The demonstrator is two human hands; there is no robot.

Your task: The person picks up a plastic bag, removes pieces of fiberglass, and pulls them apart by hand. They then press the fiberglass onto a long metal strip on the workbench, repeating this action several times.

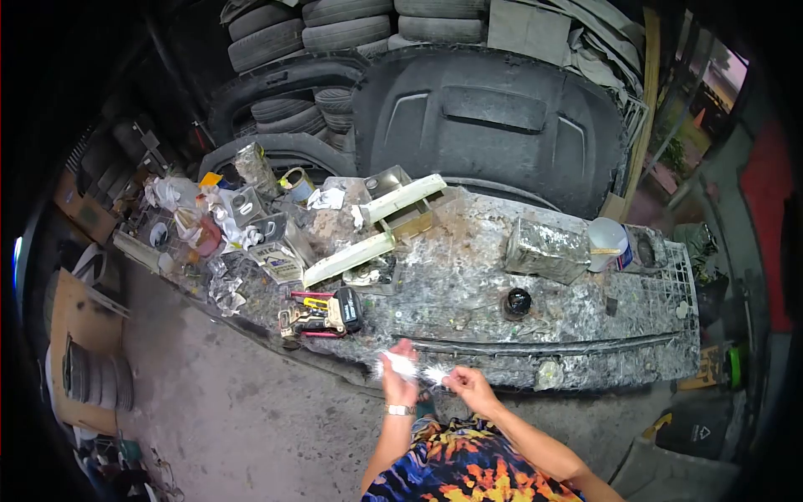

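Note:
Near the front edge of the stained workbench (pixel 468 309), my left hand (pixel 400 375) holds a bright white piece (pixel 401 366) against its palm and fingers. What the piece is made of is washed out by glare. Just to the right, my right hand (pixel 470 388) pinches a smaller white wisp (pixel 437 374) between thumb and fingers. A narrow gap lies between the two white pieces. A cordless power tool (pixel 322 315) rests on the bench, up and left of my hands.
A dark round jar (pixel 518 302), a metal can (pixel 548 249) and a white tub (pixel 608 243) stand on the right. Two pale strips (pixel 350 258) lie mid-bench. Cans and bags (pixel 201 213) crowd the left. A black car hood (pixel 493 125) leans behind.

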